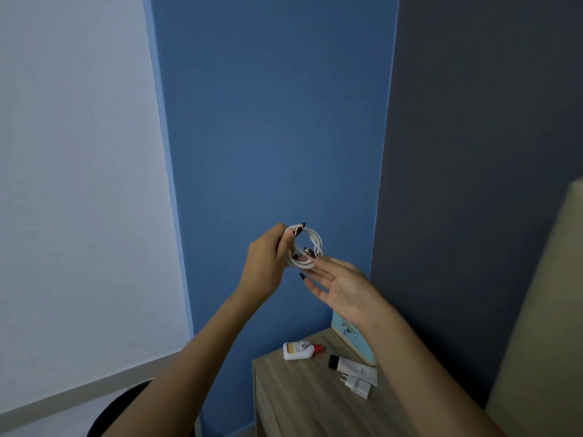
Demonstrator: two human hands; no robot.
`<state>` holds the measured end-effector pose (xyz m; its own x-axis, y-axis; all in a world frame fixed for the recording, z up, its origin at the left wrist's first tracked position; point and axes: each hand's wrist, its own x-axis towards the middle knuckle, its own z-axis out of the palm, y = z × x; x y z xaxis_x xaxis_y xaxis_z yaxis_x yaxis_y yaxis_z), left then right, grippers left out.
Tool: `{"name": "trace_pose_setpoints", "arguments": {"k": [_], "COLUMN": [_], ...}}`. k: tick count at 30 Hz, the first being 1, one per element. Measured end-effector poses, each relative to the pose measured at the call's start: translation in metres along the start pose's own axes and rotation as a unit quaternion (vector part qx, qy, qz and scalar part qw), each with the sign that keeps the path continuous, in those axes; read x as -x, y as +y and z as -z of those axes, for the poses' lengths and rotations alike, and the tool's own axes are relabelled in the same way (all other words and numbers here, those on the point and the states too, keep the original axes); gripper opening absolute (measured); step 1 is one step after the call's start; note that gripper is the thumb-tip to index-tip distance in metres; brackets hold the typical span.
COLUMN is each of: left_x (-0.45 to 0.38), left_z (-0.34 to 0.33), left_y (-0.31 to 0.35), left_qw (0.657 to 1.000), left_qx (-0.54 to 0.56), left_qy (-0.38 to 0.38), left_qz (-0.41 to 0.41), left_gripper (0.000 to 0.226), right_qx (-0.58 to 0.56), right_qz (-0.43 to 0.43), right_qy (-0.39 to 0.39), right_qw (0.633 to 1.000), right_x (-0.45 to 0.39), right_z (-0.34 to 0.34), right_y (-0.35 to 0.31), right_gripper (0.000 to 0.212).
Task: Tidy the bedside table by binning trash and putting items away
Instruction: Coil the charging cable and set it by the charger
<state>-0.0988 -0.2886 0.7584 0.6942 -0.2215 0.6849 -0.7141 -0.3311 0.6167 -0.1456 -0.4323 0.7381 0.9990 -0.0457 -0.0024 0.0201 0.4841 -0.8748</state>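
Head view | left hand [263, 264] grips coiled white cable [305, 247] held up in front of blue wall [271, 121] | right hand [340, 287] fingers straight, tips touching coil | bedside table [303, 402] below: white bottle [298, 351], tube [353, 367], plug adapter [358, 386], blue box [356, 339]

Single head-worn view: you look forward and slightly down from close behind your raised hands, facing the blue wall corner [271, 137]. The bedside table [303, 402] sits low at lower right, near you. No second view shares this scene.
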Motion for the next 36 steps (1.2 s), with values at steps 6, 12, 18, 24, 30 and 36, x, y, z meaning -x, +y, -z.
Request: {"name": "trace_pose_setpoints", "arguments": {"k": [6,12,18,24,30,36], "left_x": [0.004,0.006,0.004,0.004,-0.004,0.000], "left_z": [-0.004,-0.004,-0.003,-0.007,-0.008,-0.008], "left_y": [-0.006,0.000,-0.009,-0.008,0.001,0.002], "left_qw": [0.998,0.999,0.999,0.999,0.999,0.997], "left_qx": [-0.049,-0.010,-0.010,0.022,0.035,0.067], "left_qy": [0.041,0.049,0.040,0.019,0.033,0.020], "left_qz": [-0.012,-0.002,0.017,0.031,0.009,0.026], "left_gripper": [0.035,0.023,0.015,0.015,0.013,0.012], "right_qx": [0.024,0.002,-0.097,0.142,0.274,0.229], "right_qz": [0.020,0.071,0.048,0.089,0.174,0.149], "right_qy": [-0.001,0.008,-0.010,0.022,0.064,0.007], "right_qw": [1.000,0.997,0.994,0.986,0.944,0.962], "right_x": [0.000,-0.004,-0.007,-0.007,-0.003,-0.002], "right_z": [-0.003,-0.012,-0.013,-0.018,-0.020,-0.012], "right_y": [0.000,0.001,0.005,0.010,0.008,0.005], "right_gripper": [0.010,0.014,0.023,0.028,0.026,0.047]}}
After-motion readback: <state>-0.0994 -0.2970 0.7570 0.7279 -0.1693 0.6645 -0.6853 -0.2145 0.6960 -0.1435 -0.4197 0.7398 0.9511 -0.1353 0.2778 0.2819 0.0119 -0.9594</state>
